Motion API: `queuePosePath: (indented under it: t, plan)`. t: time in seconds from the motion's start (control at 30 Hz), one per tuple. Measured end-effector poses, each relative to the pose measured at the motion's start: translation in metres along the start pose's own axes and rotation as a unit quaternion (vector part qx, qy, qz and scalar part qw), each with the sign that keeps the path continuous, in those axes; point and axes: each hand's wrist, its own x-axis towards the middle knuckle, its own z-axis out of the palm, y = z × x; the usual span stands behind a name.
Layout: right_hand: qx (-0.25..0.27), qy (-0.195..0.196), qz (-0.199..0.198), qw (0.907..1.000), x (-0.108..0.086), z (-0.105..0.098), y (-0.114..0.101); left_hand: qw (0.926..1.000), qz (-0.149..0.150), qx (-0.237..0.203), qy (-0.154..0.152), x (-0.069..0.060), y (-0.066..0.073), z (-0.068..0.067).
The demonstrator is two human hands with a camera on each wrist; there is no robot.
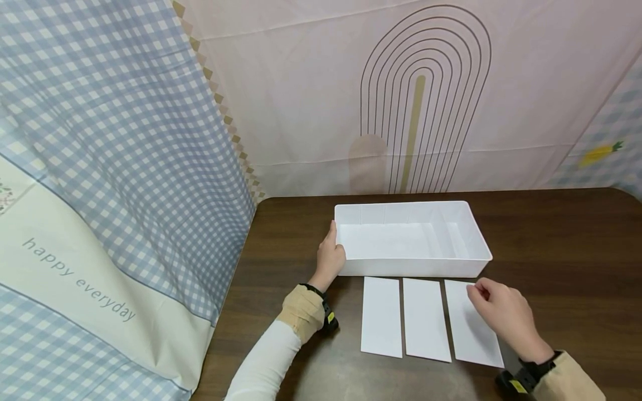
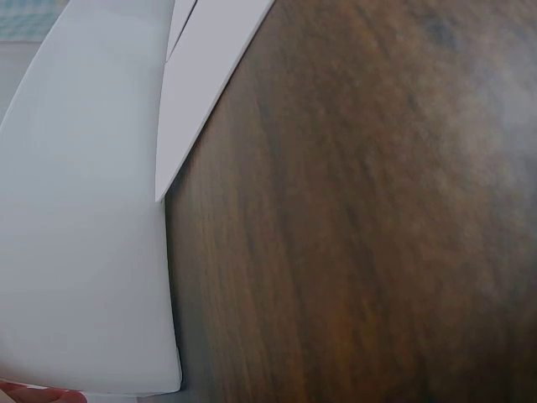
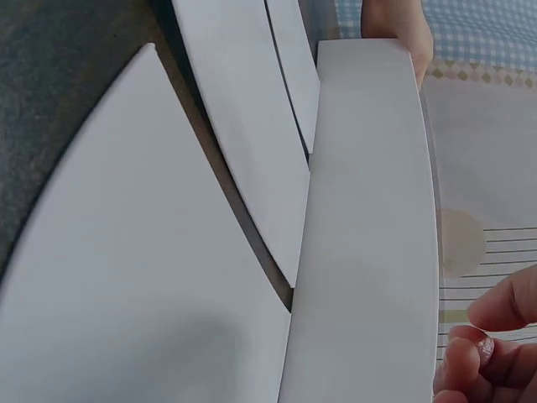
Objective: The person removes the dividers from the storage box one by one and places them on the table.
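A shallow white rectangular tray (image 1: 356, 267) stands on the brown table. My left hand (image 1: 330, 257) rests against its left end, with one finger lying straight along the wall. In the right wrist view, the left hand (image 3: 403, 29) shows at the tray's far end. Three flat white rectangular pieces lie side by side before the tray: a left piece (image 1: 381, 317), a middle piece (image 1: 426, 320) and a right piece (image 1: 468, 340). Above the right piece hovers my right hand (image 1: 504, 312), fingers curled with thumb near them. Nothing clear shows between those fingers (image 3: 461, 365).
The dark wood table (image 1: 567, 250) extends right of the tray. Behind it hangs a pale cloth (image 1: 301, 100) with arch lines. A blue checked cloth (image 1: 125, 139) hangs along the left edge. Each wrist wears a small black camera, one left (image 1: 329, 320), one right (image 1: 516, 383).
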Motion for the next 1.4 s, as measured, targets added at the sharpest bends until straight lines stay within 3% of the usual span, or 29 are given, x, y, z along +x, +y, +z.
queuePosePath:
  t: [0.57,1.4]
  plan:
    - [0.010,0.018,-0.053,0.9984,0.013,0.002,-0.008,1.0000,-0.001,-0.001,0.000,0.000,0.000,0.000]
    - [0.012,0.057,-0.086,0.9946,0.030,0.003,-0.010,0.9999,0.008,0.008,0.004,0.001,-0.001,0.001]
